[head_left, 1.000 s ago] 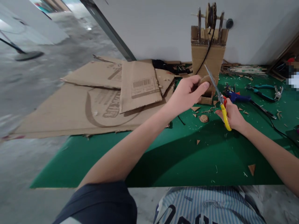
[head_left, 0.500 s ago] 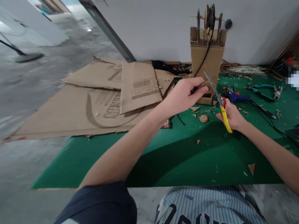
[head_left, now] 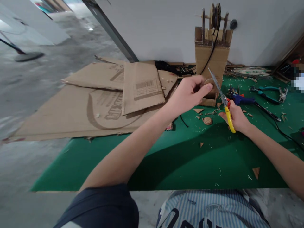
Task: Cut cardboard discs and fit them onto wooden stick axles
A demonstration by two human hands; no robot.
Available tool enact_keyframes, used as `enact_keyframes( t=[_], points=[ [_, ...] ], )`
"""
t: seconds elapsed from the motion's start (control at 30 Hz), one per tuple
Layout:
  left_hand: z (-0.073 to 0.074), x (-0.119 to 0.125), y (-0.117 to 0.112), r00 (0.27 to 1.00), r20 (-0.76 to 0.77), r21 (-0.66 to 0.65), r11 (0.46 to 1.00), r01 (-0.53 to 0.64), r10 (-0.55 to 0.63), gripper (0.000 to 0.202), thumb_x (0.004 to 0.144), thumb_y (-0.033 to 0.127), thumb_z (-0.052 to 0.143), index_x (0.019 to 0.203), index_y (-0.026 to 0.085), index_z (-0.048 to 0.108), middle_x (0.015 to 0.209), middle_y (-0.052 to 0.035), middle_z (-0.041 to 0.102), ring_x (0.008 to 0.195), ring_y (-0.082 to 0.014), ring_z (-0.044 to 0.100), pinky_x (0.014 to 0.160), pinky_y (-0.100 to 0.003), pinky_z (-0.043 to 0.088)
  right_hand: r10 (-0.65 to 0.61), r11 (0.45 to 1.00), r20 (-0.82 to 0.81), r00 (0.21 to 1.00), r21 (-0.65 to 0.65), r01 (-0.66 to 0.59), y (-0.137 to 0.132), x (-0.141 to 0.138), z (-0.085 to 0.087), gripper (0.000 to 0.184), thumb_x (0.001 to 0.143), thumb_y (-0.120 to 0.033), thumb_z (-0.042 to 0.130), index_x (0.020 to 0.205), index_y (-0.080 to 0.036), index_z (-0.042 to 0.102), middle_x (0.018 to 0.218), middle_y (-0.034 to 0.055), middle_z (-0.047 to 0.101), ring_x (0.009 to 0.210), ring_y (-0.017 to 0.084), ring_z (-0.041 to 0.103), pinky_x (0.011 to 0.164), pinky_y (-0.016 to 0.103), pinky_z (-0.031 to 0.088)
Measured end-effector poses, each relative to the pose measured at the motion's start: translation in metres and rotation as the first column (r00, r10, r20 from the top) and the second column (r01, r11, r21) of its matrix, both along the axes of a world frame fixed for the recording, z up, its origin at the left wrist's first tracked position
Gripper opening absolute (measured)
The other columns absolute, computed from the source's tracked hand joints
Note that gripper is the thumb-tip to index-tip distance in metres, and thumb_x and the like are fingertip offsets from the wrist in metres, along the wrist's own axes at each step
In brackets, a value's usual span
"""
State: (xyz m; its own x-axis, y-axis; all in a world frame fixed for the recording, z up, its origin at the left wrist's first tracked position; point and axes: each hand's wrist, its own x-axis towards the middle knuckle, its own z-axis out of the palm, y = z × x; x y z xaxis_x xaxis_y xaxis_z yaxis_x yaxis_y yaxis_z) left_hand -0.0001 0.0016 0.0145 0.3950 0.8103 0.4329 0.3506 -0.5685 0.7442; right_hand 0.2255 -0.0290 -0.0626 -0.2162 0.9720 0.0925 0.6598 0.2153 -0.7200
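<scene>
My left hand [head_left: 190, 92] is raised above the green mat [head_left: 166, 164] and pinches a small round cardboard piece [head_left: 210, 85] between thumb and fingers. My right hand [head_left: 236, 118] grips yellow-handled scissors [head_left: 222, 98]; their blades point up and left and meet the edge of the cardboard piece. A second small cardboard disc [head_left: 207, 120] lies on the mat just below the hands. Behind them stands a tall cardboard tower [head_left: 212, 60] with wheels and a black cord at its top.
Large flat cardboard sheets [head_left: 99, 98] cover the mat's left and the floor. Blue-handled [head_left: 247, 100] and teal-handled pliers [head_left: 268, 94] lie at right with a black cable. Cardboard triangles [head_left: 256, 172] and shavings dot the mat. Sticks lie along the white wall.
The cardboard piece has turned a little in my left fingers, and the scissors have shifted slightly against its edge. Both hands stay in the same place.
</scene>
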Motion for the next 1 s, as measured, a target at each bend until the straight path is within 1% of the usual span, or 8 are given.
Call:
enact_keyframes(
  t=[0.07, 0.1, 0.3, 0.5, 0.63, 0.8, 0.9, 1.0],
  points=[
    [-0.006, 0.003, 0.002, 0.996, 0.092, -0.039, 0.999, 0.026, -0.022, 0.042, 0.101, 0.038, 0.057, 0.069, 0.024, 0.034, 0.058, 0.0072, 0.031, 0.045, -0.0081, 0.038, 0.044, -0.025, 0.030, -0.010, 1.000, -0.011, 1.000, 0.015, 0.010, -0.002, 0.000, -0.001, 0.049, 0.080, -0.063, 0.063, 0.088, -0.028, 0.030, 0.060, -0.0072, 0.046, 0.051, 0.015, 0.044, 0.054, 0.031, 0.028],
    [-0.007, 0.003, 0.003, 0.995, 0.094, -0.037, 0.998, 0.043, -0.039, 0.042, 0.101, 0.041, 0.057, 0.069, 0.024, 0.034, 0.058, 0.0073, 0.031, 0.044, -0.0081, 0.039, 0.044, -0.025, 0.030, -0.009, 1.000, -0.012, 1.000, 0.018, 0.009, -0.003, 0.000, -0.002, 0.049, 0.080, -0.064, 0.063, 0.090, -0.028, 0.031, 0.062, -0.0065, 0.047, 0.052, 0.016, 0.045, 0.054, 0.031, 0.030],
    [0.004, -0.005, 0.000, 0.991, -0.111, 0.046, 0.996, 0.075, -0.070, 0.037, 0.100, 0.039, 0.057, 0.070, 0.022, 0.045, 0.060, 0.0037, 0.040, 0.053, -0.0109, 0.042, 0.049, -0.027, 0.031, 0.022, 0.997, -0.024, 0.999, -0.079, -0.023, -0.009, 0.002, -0.001, 0.053, 0.081, -0.069, 0.061, 0.100, -0.026, 0.035, 0.069, -0.0040, 0.051, 0.056, 0.019, 0.054, 0.057, 0.033, 0.036],
    [0.011, -0.007, -0.003, 0.986, -0.158, 0.060, 0.996, 0.061, -0.051, 0.029, 0.097, 0.030, 0.057, 0.070, 0.021, 0.048, 0.062, 0.0026, 0.043, 0.055, -0.0114, 0.044, 0.051, -0.028, 0.031, 0.125, 0.992, -0.032, 0.992, -0.032, -0.126, 0.000, 0.009, 0.001, 0.054, 0.078, -0.070, 0.065, 0.092, -0.027, 0.035, 0.067, -0.0045, 0.050, 0.054, 0.016, 0.048, 0.056, 0.033, 0.034],
    [0.008, -0.003, -0.004, 0.995, -0.088, 0.009, 0.999, 0.038, -0.037, 0.036, 0.097, 0.031, 0.059, 0.066, 0.022, 0.043, 0.060, 0.0036, 0.037, 0.054, -0.0103, 0.041, 0.049, -0.027, 0.029, 0.118, 0.993, -0.025, 0.993, -0.025, -0.118, 0.004, 0.011, 0.000, 0.052, 0.078, -0.066, 0.068, 0.090, -0.028, 0.035, 0.065, -0.0039, 0.050, 0.055, 0.017, 0.047, 0.056, 0.033, 0.033],
    [-0.006, 0.007, -0.003, 0.995, 0.099, -0.154, 0.988, 0.020, -0.004, 0.041, 0.098, 0.037, 0.060, 0.068, 0.024, 0.035, 0.056, 0.0068, 0.031, 0.045, -0.0081, 0.036, 0.042, -0.026, 0.026, 0.077, 0.996, -0.067, 0.995, -0.029, -0.079, 0.003, 0.007, -0.004, 0.052, 0.077, -0.066, 0.066, 0.089, -0.028, 0.033, 0.064, -0.0052, 0.047, 0.054, 0.015, 0.043, 0.055, 0.033, 0.032],
    [-0.007, 0.007, -0.004, 0.995, 0.100, -0.087, 0.996, 0.013, -0.004, 0.046, 0.100, 0.045, 0.059, 0.067, 0.024, 0.035, 0.054, 0.0060, 0.036, 0.046, -0.0084, 0.035, 0.043, -0.026, 0.026, 0.062, 0.998, -0.099, 0.993, -0.017, -0.064, 0.000, 0.004, -0.006, 0.051, 0.078, -0.064, 0.065, 0.088, -0.028, 0.031, 0.066, -0.0056, 0.046, 0.055, 0.015, 0.044, 0.055, 0.032, 0.032],
    [-0.001, 0.003, -0.005, 1.000, -0.005, 0.014, 0.999, 0.031, -0.031, 0.047, 0.100, 0.050, 0.060, 0.066, 0.023, 0.040, 0.056, 0.0035, 0.042, 0.051, -0.0099, 0.037, 0.047, -0.028, 0.026, 0.041, 0.999, -0.088, 0.995, -0.019, -0.043, -0.003, 0.003, -0.007, 0.050, 0.078, -0.062, 0.065, 0.092, -0.027, 0.032, 0.073, -0.0040, 0.049, 0.057, 0.015, 0.046, 0.057, 0.032, 0.034]
  ],
)
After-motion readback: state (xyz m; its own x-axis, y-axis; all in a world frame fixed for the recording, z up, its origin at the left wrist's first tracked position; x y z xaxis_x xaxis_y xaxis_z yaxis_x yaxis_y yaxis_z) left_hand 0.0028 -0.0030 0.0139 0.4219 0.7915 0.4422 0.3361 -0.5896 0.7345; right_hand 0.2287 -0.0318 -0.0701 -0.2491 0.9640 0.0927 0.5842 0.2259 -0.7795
